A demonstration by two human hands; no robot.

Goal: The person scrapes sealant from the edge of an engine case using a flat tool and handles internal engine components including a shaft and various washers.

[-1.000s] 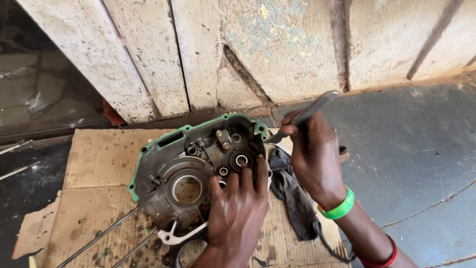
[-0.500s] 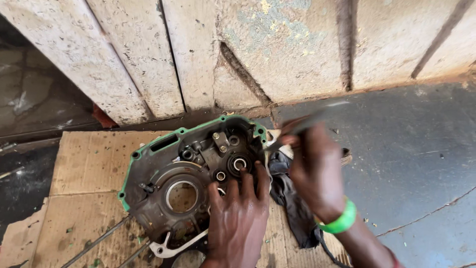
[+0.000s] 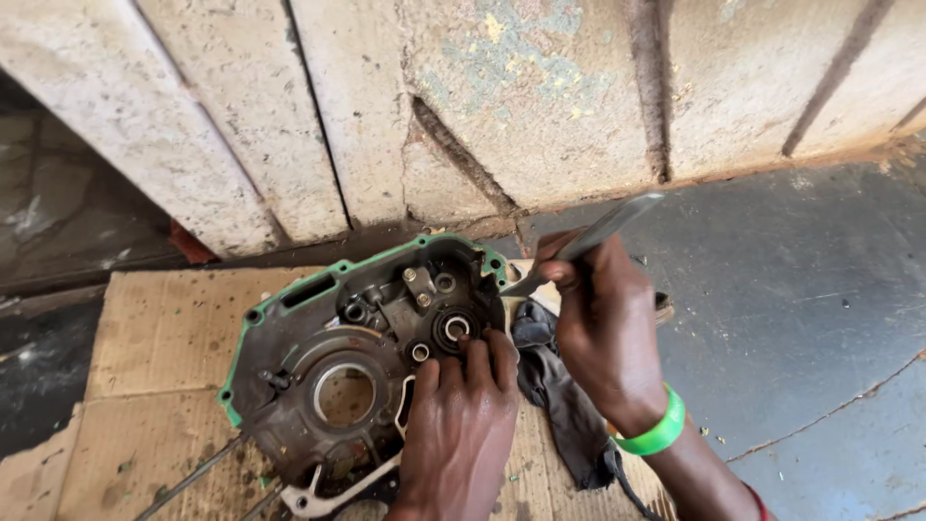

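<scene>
Head view: the left hand [image 3: 461,429] presses flat, fingers spread, on the engine case [image 3: 359,371] lying on cardboard [image 3: 159,333]. The right hand [image 3: 603,338] grips a metal blade [image 3: 588,239] at its green-gasketed right edge; a slip could gouge the sealing face.

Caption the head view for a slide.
Left hand steadies an engine case on cardboard; right hand holds a flat tool.

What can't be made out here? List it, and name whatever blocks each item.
Head view only:
- Engine case: its lower right is covered by the left hand; the bottom frame edge cuts it.
- Flat metal blade: the tip is hidden where it meets the green gasket.
- Dark rag: partly under the right hand.
</scene>
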